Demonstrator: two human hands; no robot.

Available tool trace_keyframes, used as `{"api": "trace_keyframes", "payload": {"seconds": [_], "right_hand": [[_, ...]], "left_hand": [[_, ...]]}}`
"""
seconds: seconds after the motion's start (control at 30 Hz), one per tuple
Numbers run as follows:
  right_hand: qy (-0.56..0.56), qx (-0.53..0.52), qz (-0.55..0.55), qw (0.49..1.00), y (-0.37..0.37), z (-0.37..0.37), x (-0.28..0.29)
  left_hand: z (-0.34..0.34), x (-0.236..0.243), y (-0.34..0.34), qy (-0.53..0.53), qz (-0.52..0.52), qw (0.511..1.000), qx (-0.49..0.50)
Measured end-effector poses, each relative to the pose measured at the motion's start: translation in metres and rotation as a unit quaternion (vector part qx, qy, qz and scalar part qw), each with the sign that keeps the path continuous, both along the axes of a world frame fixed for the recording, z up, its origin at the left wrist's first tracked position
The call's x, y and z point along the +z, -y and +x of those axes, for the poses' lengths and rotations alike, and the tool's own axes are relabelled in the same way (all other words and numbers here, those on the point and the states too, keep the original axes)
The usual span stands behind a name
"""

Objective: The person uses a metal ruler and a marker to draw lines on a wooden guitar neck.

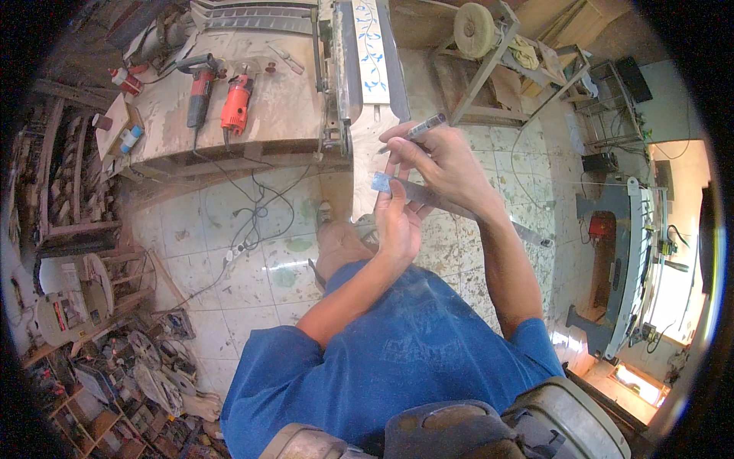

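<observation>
A light wooden piece shaped like a guitar headstock (365,164) juts toward me from the work fixture. Beyond it runs a white strip with a blue vine pattern (369,50). My right hand (440,157) grips a marker pen (427,127) between thumb and fingers, its tip close to the wood's right edge. Just below, my left hand (401,222) is closed on a long flat metal strip (443,200), perhaps a ruler, which passes beneath my right forearm. A small light-blue piece (380,181) shows at its end, by my left thumb and over the wood.
On the bench (275,115) at left lie a red power tool (235,105) and a dark-and-red one (200,96). Cables (252,210) trail over the tiled floor. A round buffing wheel (474,30) stands far right; a large grey machine (619,268) is at right.
</observation>
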State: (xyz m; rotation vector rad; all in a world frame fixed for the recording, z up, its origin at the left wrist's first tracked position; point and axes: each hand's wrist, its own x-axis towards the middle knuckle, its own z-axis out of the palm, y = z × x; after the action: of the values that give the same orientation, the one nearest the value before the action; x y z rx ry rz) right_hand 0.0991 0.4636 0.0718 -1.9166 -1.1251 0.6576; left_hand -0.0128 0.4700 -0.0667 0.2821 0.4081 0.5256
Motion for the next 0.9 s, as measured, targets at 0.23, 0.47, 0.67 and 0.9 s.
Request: {"api": "trace_keyframes", "payload": {"seconds": [0.23,0.47,0.67,0.9], "right_hand": [[-0.016,0.001,0.002,1.000,-0.004,-0.002,-0.004],[-0.001,-0.002,0.004,1.000,-0.006,-0.002,-0.005],[0.050,0.035,-0.018,0.998,-0.008,-0.001,-0.010],[0.101,0.091,-0.029,0.990,-0.015,-0.003,-0.014]], "left_hand": [[0.001,-0.005,0.002,-0.016,-0.006,1.000,0.003],[-0.001,-0.010,0.000,0.013,-0.004,1.000,-0.015],[0.000,-0.013,0.001,0.009,-0.020,1.000,-0.013],[0.000,-0.011,0.002,-0.009,-0.009,1.000,0.000]]}}
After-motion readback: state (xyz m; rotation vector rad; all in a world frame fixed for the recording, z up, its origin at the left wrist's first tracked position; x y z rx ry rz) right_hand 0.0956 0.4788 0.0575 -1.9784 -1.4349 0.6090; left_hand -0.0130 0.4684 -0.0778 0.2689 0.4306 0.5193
